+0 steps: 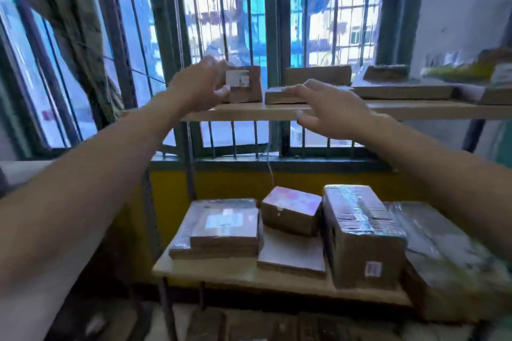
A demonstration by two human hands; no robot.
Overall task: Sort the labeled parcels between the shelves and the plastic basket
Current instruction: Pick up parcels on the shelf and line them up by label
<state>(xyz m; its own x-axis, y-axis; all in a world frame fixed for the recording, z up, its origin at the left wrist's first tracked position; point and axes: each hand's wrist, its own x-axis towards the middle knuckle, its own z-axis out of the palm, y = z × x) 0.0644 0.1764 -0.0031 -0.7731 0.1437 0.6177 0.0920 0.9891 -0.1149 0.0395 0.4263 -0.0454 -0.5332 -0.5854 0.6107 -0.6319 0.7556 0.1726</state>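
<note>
A small brown parcel with a white label [243, 83] stands upright on the upper shelf [401, 109]. My left hand [202, 86] grips its left side, thumb at the front, fingers over the top. My right hand [324, 106] is spread flat, fingertips touching a flat brown parcel [277, 97] lying just right of the upright one. On the lower shelf [221, 271] lie several taped parcels: a labeled flat one [224, 230], a small box [291, 209] and a tall wrapped box [360, 232]. No plastic basket is in view.
More flat cardboard parcels [401, 90] and a yellow-green package [465, 69] lie further right on the upper shelf. A barred window [249, 8] stands behind the shelves, with a curtain [69, 8] at the left. Dark boxes sit below the lower shelf.
</note>
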